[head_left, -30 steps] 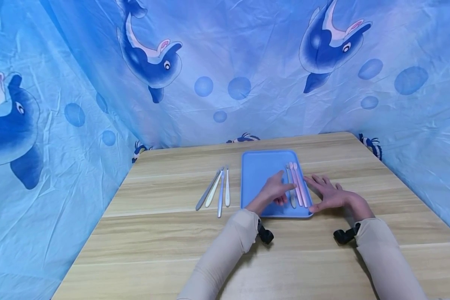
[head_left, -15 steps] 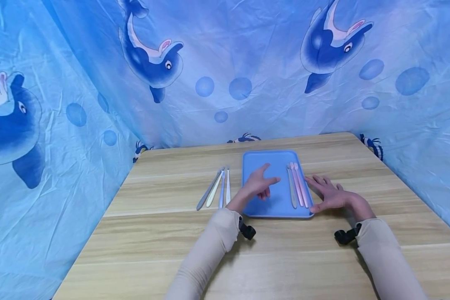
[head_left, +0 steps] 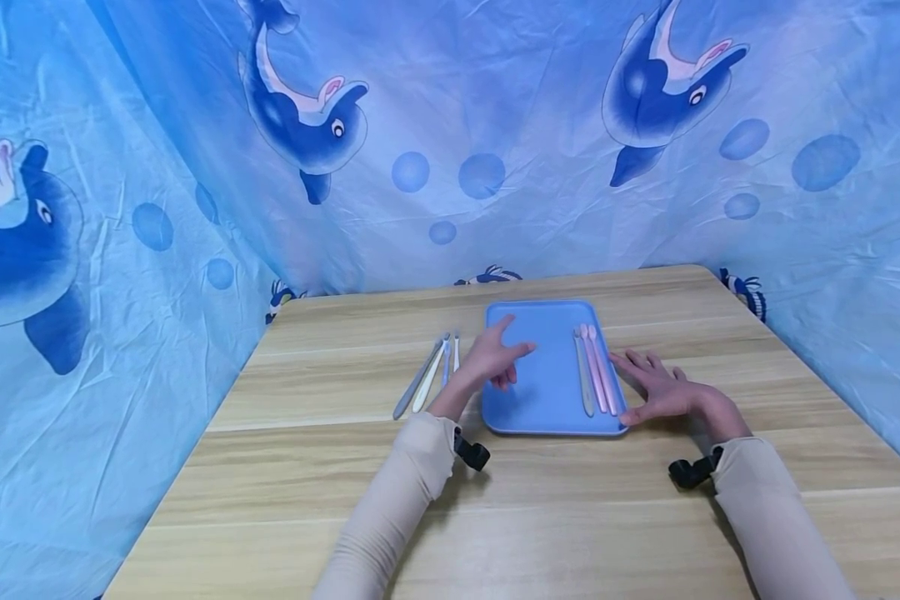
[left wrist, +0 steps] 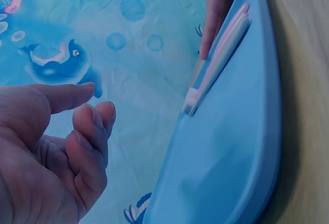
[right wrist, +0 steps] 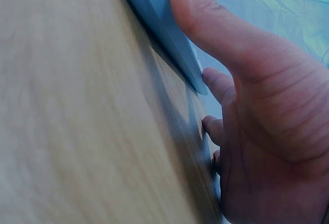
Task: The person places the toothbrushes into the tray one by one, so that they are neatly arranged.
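Observation:
A blue tray (head_left: 543, 321) lies on the table with a grey toothbrush (head_left: 582, 375) and two pink toothbrushes (head_left: 603, 375) side by side along its right part. Over the tray's left edge hovers my left hand (head_left: 492, 357), holding nothing; index finger and thumb are extended, the other fingers loosely bent. My right hand (head_left: 658, 392) rests at the tray's right side, fingers spread, thumb at the near corner. In the right wrist view the thumb (right wrist: 205, 18) meets the tray rim (right wrist: 169, 39). The left wrist view shows one brush head (left wrist: 191, 99) by the rim.
Left of the tray, several toothbrushes lie on the wooden table (head_left: 307, 467): a dark grey one (head_left: 417, 382), a cream one (head_left: 428, 380), a blue one (head_left: 446, 362) and a white one (head_left: 456, 352). My left forearm partly covers them. A dolphin-print curtain (head_left: 450, 108) surrounds the table.
My left hand has moved left, from beside the grey toothbrush to the tray's left edge, uncovering the toothbrushes on the tray. The right hand stays in place.

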Tool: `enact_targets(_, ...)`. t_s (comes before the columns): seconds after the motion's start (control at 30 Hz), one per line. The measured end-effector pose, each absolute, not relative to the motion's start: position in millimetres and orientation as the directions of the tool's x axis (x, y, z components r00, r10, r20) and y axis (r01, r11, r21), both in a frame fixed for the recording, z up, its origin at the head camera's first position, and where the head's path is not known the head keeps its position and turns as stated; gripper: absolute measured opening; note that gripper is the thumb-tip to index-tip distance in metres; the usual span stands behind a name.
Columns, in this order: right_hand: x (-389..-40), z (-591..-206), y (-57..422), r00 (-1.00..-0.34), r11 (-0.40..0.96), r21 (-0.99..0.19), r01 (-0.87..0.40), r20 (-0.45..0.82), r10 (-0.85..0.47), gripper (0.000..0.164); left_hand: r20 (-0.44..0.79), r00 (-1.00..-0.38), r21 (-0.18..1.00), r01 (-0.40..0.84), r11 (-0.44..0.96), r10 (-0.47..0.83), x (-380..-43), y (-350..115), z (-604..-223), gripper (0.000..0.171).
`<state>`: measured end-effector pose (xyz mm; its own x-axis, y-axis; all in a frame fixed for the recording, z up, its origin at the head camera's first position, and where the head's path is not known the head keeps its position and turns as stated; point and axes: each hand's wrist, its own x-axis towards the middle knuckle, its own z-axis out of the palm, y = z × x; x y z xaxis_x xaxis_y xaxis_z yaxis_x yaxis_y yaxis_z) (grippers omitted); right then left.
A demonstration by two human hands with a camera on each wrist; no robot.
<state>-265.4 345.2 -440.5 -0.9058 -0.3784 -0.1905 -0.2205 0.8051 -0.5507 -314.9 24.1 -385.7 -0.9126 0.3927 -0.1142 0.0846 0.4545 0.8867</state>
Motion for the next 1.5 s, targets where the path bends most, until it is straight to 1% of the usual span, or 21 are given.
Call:
enact_targets(0.27, -264, -439, 345, -0.905, 0.801, -0.558, -0.217, -0.191, -0.379, 0.117, -0.087, -0.913, 0.892, 0.107, 0.439, 0.399, -318, 8, -383, 0.083)
enact_targets(0.63, -265, -441, 345, -0.906, 0.804, -0.553, -0.217, -0.193, -0.378, 0.117, -0.078, -0.905, 0.905, 0.113, 0.411, 0.419, -317, -7, -376, 0.084)
enact_targets(0.97, -265, -441, 346, -0.905, 0.779, -0.586, -0.223, -0.173, -0.389, 0.115, -0.061, -0.928, 0.905, 0.105, 0.413, 0.369, -319, -21, -375, 0.083)
enact_targets(1.2, -265, -443, 346, -0.907, 0.804, -0.553, -0.218, -0.189, -0.376, 0.117, -0.057, -0.924, 0.91, 0.108, 0.401, 0.378, -321, -31, -375, 0.086)
enact_targets(1.5, -265, -443, 346, -0.909, 0.805, -0.553, -0.215, -0.189, -0.373, 0.117, -0.049, -0.937, 0.908, 0.103, 0.405, 0.346, -323, -43, -376, 0.084)
